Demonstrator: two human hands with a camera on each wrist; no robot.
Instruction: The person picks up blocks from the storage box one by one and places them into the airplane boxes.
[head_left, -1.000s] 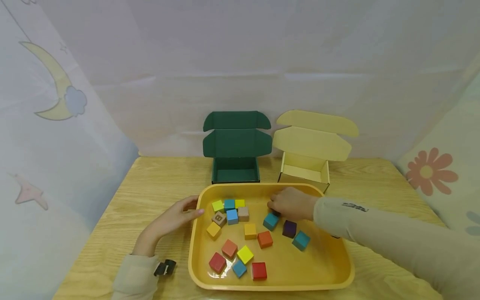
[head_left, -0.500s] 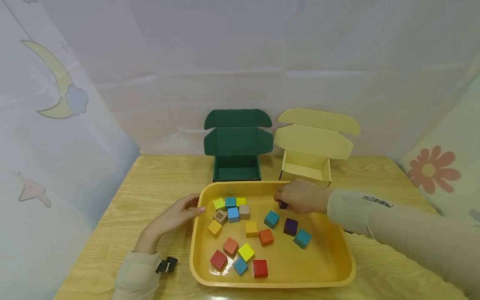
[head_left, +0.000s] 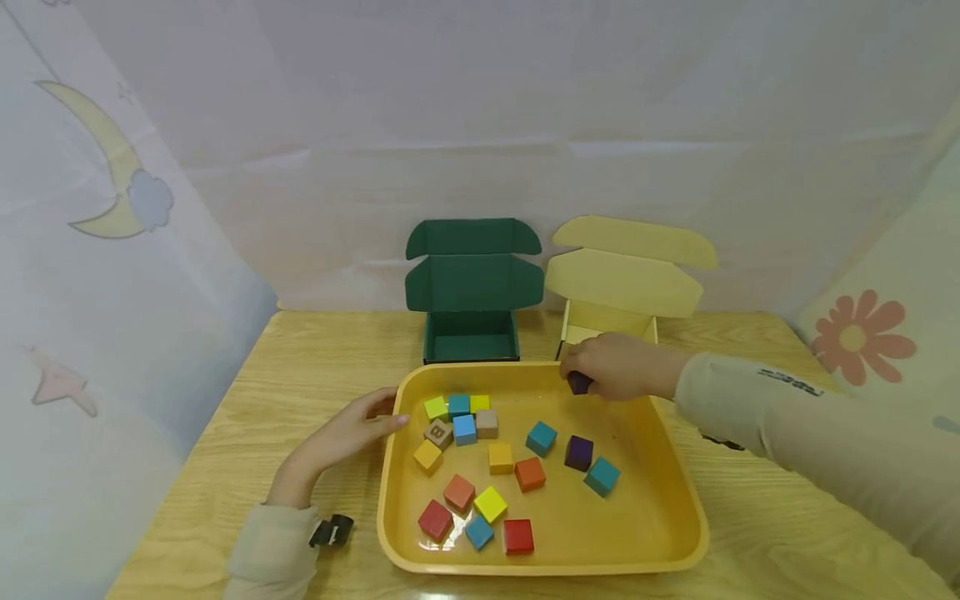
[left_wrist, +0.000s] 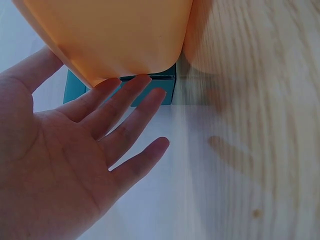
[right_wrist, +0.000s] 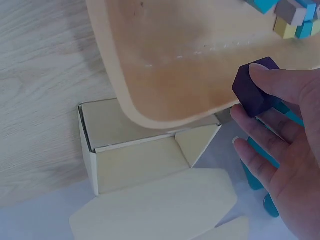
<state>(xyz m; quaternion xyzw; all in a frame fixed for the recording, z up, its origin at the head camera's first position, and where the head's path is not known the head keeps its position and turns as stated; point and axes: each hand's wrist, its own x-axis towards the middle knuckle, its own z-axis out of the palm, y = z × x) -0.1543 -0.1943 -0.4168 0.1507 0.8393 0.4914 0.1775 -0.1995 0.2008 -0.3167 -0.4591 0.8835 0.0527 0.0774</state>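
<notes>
Purple block is pinched in the right hand at the yellow tray's 1 o'clock, head view. Left wrist: left hand wide, fingers kinda spread by the tray. Right wrist: cream box, block's 8 o'clock.

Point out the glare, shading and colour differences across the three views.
Head view: white glare on the yellow tray beside the crimson block; left wrist view: left hand shaded, with a dim finger-like patch on the wooden table, shadow or reflection, I can't tell; right wrist view: the tray looks paler than in the head view, with small glints inside.
</notes>
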